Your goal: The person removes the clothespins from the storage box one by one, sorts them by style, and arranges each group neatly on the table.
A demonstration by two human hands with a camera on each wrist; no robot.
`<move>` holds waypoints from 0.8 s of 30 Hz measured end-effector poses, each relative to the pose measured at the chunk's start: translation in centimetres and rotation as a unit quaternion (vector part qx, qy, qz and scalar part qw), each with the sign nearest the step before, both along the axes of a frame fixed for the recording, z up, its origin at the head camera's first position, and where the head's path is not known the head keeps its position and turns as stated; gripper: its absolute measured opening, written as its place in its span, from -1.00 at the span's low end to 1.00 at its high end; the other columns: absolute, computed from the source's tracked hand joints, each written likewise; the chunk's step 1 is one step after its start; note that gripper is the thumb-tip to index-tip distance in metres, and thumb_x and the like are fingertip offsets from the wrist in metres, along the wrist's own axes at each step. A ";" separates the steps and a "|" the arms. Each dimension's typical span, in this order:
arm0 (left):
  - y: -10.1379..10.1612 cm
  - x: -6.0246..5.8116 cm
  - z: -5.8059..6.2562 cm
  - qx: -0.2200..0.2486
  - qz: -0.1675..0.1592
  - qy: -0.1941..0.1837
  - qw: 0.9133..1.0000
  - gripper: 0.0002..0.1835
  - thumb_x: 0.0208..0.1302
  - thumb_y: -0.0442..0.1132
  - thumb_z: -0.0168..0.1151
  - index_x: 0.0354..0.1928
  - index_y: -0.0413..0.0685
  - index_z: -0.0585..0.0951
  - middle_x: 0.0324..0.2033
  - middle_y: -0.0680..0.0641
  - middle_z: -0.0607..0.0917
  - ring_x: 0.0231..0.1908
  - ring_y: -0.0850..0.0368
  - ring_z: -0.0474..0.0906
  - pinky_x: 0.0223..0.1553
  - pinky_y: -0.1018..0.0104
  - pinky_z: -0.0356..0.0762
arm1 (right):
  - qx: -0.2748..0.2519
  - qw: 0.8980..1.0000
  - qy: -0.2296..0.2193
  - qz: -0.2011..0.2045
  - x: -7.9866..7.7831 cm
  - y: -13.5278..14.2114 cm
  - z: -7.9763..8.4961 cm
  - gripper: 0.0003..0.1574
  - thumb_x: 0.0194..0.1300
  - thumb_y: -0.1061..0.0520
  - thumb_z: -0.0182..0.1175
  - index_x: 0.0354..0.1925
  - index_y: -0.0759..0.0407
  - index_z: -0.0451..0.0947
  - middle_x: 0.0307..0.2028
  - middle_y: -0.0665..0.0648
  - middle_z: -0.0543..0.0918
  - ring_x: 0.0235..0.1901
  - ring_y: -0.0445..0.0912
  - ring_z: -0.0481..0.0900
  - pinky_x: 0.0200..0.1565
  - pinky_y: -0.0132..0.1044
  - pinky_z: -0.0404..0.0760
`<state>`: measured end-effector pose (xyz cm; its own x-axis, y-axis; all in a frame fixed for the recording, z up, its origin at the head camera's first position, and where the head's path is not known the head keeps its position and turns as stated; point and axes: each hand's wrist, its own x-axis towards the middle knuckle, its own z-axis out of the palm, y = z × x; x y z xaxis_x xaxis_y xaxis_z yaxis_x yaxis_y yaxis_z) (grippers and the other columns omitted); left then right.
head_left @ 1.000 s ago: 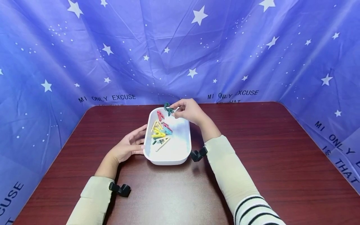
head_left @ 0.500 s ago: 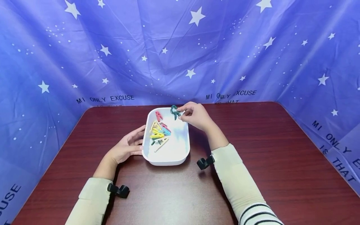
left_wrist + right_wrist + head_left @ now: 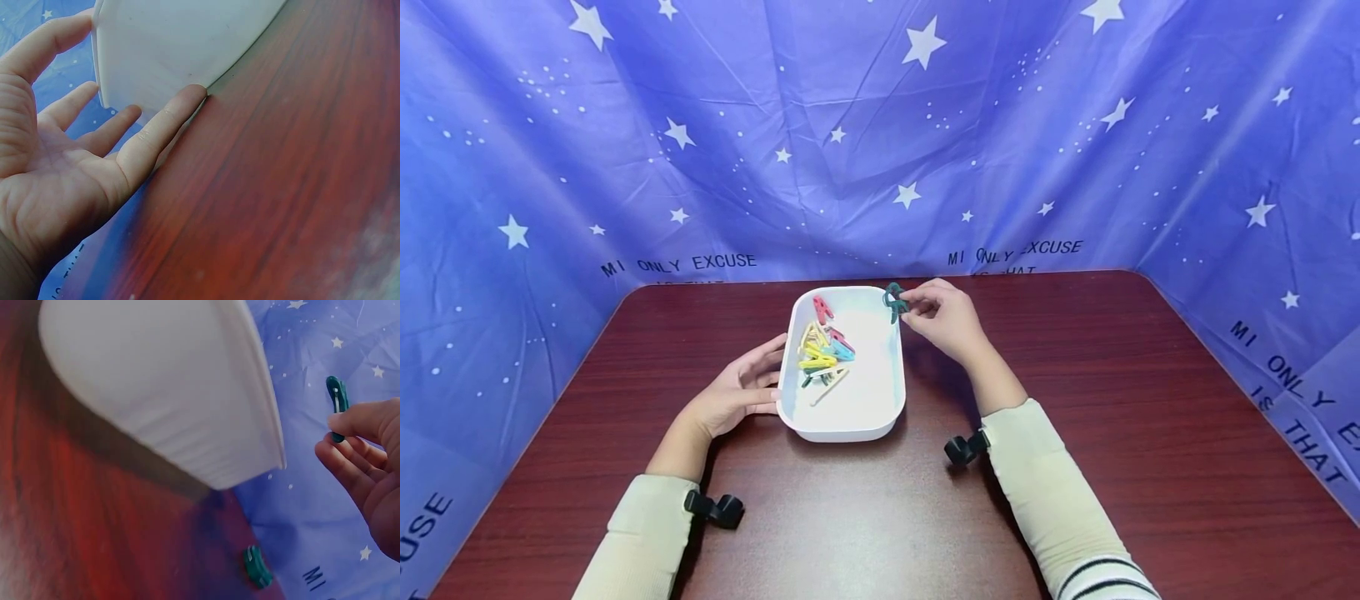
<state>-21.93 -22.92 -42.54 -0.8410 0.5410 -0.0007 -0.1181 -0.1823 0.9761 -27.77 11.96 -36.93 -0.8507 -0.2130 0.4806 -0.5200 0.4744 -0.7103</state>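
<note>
My right hand point(image 3: 951, 321) pinches a dark green plastic clip point(image 3: 894, 303) between thumb and fingertips, just over the far right corner of a white tray point(image 3: 880, 408). In the right wrist view the held clip point(image 3: 338, 407) stands upright, above and apart from the tray's rim. With spread fingers, my left hand point(image 3: 737, 392) touches the tray's left wall; the left wrist view shows its fingertips point(image 3: 190, 97) against the white side. Inside the tray lie a red clip point(image 3: 823, 311), a yellow clip point(image 3: 817, 363), a blue clip point(image 3: 841, 352) and several others, mostly along the left.
Another green clip point(image 3: 257, 567) lies on the table near its far edge, in the right wrist view; the head view does not show it. The reddish-brown wooden table point(image 3: 1120, 400) ends at a blue star-printed curtain point(image 3: 850, 125) behind and at both sides.
My right hand has carried the green clip rightward, from above the tray's far middle to its right rim. The left hand and the tray stay about where they were.
</note>
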 end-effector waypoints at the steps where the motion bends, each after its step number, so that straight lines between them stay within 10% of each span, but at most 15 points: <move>1: 0.0 0.0 0.0 -0.001 0.000 0.000 1.000 -0.06 0.23 -0.51 0.23 0.55 0.02 -0.03 0.46 -0.33 -0.02 0.23 -0.09 0.38 -0.08 0.03 0.62 | -0.005 1.000 0.001 -0.006 0.0 0.2 -0.3 -0.71 0.05 0.35 0.38 -0.17 0.31 0.71 -0.25 0.12 0.63 -0.35 -0.09 0.62 -0.27 -0.29 0.63; 24: 0.0 0.0 0.0 0.000 0.002 0.002 1.000 -0.06 0.22 -0.52 0.23 0.55 0.03 -0.01 0.46 -0.33 -0.01 0.24 -0.09 0.37 -0.08 0.02 0.62 | -0.019 0.994 0.006 -0.105 -0.9 4.6 -2.1 -0.67 0.02 0.37 0.38 -0.16 0.34 0.71 -0.25 0.20 0.62 -0.41 -0.04 0.64 -0.36 -0.58 0.54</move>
<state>-21.92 -22.95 -42.53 -0.8436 0.5370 0.0020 -0.1138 -0.1823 0.9766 -28.64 16.61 -39.03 -0.8684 -0.0136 0.4957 -0.4217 0.5460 -0.7239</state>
